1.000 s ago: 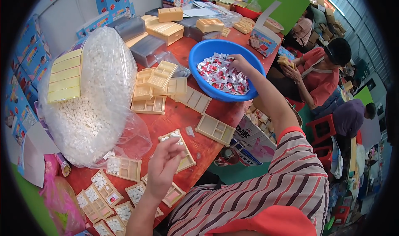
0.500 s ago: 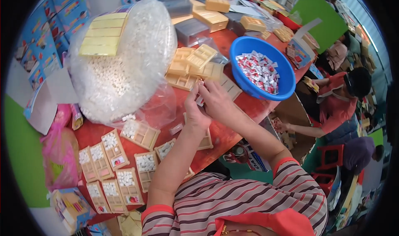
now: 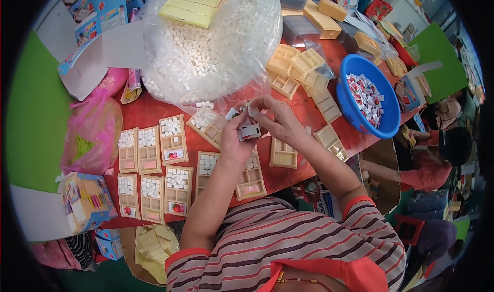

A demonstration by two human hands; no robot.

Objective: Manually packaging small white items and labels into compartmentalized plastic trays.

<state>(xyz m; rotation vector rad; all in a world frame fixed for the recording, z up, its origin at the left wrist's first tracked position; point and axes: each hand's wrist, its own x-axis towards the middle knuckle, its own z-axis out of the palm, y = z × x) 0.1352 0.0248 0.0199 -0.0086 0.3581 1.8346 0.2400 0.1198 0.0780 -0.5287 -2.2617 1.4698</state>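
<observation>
My left hand [image 3: 237,139] and my right hand [image 3: 275,120] meet over the red table [image 3: 149,111], both pinching small red-and-white wrapped packets [image 3: 249,131]. Under them lie tan plastic compartment trays [image 3: 250,176]; one tray [image 3: 206,123] just left of my hands holds white pieces. Filled trays [image 3: 172,139] sit in two rows further left. A blue bowl [image 3: 383,130] of the same wrapped packets stands to the right, beyond my right hand.
A large clear bag of white pieces [image 3: 211,55] fills the back centre, with yellow trays [image 3: 193,4] on top. Empty tan trays [image 3: 298,68] are stacked beside it. A pink bag [image 3: 95,132] and a colourful box [image 3: 85,202] lie left. Other people [image 3: 437,153] sit at the right.
My right hand came back from the blue bowl to the table's middle, and both hands now hold packets together. The view swung left and down toward the filled trays.
</observation>
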